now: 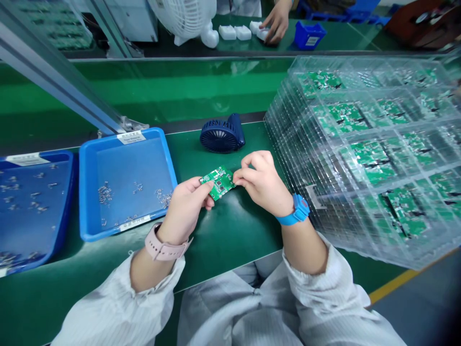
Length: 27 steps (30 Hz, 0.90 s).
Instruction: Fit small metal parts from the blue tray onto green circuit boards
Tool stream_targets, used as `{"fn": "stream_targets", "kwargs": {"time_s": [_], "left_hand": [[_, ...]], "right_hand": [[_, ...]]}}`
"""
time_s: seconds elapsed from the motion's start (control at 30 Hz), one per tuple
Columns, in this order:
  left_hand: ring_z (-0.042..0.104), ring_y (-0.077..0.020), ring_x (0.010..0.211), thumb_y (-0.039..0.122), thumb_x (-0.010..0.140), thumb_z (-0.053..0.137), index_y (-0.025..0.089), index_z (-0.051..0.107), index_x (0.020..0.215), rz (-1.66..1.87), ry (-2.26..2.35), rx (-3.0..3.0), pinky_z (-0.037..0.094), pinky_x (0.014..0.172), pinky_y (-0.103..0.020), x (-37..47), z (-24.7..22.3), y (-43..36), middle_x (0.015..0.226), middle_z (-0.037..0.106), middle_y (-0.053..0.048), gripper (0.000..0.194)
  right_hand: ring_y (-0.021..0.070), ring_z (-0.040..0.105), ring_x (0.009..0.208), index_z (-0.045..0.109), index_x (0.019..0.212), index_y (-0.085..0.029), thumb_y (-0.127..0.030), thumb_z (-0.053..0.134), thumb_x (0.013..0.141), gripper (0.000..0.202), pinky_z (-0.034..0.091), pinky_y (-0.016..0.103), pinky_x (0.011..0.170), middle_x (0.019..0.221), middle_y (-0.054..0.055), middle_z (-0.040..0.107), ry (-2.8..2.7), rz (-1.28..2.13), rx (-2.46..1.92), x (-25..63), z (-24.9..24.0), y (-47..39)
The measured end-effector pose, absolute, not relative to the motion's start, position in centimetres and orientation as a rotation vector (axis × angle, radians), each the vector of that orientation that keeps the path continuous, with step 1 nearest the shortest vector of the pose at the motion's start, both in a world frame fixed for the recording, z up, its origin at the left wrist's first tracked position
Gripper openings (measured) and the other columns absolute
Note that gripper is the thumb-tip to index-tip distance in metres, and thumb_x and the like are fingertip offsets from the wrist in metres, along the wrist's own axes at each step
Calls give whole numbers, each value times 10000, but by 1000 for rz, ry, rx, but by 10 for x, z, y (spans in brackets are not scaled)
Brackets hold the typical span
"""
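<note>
A small green circuit board (220, 181) is held above the green mat, tilted a little. My left hand (189, 204) grips its left edge, thumb on top and fingers underneath. At the board's right edge, my right hand (261, 180) has thumb and index finger pinched together. Whatever lies between those fingertips is too small or hidden to make out. To the left, a blue tray (126, 144) holds little piles of tiny metal parts (105, 193). Beyond the board stands a dark blue handheld fan (220, 135).
A tall stack of clear compartment trays (298, 144) with many green boards fills the right. A second blue tray (65, 206) with metal parts sits far left. Across a partition, another person's hand (277, 21) touches white pieces (243, 32) near a white fan (187, 19) and blue bin (308, 36).
</note>
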<state>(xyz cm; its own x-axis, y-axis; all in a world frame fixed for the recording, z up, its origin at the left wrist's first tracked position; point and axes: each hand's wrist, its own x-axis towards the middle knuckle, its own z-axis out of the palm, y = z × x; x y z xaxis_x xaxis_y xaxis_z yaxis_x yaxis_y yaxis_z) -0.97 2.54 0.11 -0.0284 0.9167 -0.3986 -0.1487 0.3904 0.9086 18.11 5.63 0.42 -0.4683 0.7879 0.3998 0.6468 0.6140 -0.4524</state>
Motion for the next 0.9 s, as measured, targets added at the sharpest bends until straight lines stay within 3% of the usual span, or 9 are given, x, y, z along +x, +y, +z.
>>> {"fn": "stream_targets", "kwargs": {"time_s": [0.33,0.5,0.57,0.67,0.8,0.9], "left_hand": [[449,-74,418,299,709,663,156,513,656,1061,1350,748,361,412,-175,-9,-2,27,475,470,45,213],[475,-85,423,321,703,677,154,519,686,1085,1321,729,381,414,-184,-6,-2,25,502,490,43,231],[501,-93,445,344,728,679,148,546,732,1101,1283,753,407,437,-193,-5,-3,23,543,531,30,237],[553,-104,517,377,800,656,145,590,816,1143,1236,877,458,524,-206,-4,-2,18,620,592,8,242],[616,-144,634,422,849,637,147,634,859,1163,1225,1099,508,652,-245,-3,3,8,681,638,-30,275],[664,-207,829,408,805,704,171,661,1066,1103,1044,1248,540,731,-293,-3,3,3,996,696,-109,356]], "right_hand": [[238,417,996,666,811,-233,-101,499,911,235,409,445,906,898,61,508,-2234,281,-1063,174,-5,56],[230,479,980,683,839,-254,-195,549,929,172,420,449,909,880,48,532,-2179,307,-1076,178,0,57],[233,506,995,687,924,-259,-282,613,908,79,420,450,924,926,50,556,-2117,325,-1072,180,4,56],[241,540,1020,648,1061,-237,-367,653,876,227,446,438,912,1012,69,594,-1970,399,-1099,181,12,52],[192,606,830,617,915,-234,-271,592,880,56,511,362,761,845,22,624,-1775,517,-1175,176,30,29],[205,621,726,585,860,-285,-218,591,826,74,534,376,652,764,0,624,-1718,405,-1203,178,58,-8]]}}
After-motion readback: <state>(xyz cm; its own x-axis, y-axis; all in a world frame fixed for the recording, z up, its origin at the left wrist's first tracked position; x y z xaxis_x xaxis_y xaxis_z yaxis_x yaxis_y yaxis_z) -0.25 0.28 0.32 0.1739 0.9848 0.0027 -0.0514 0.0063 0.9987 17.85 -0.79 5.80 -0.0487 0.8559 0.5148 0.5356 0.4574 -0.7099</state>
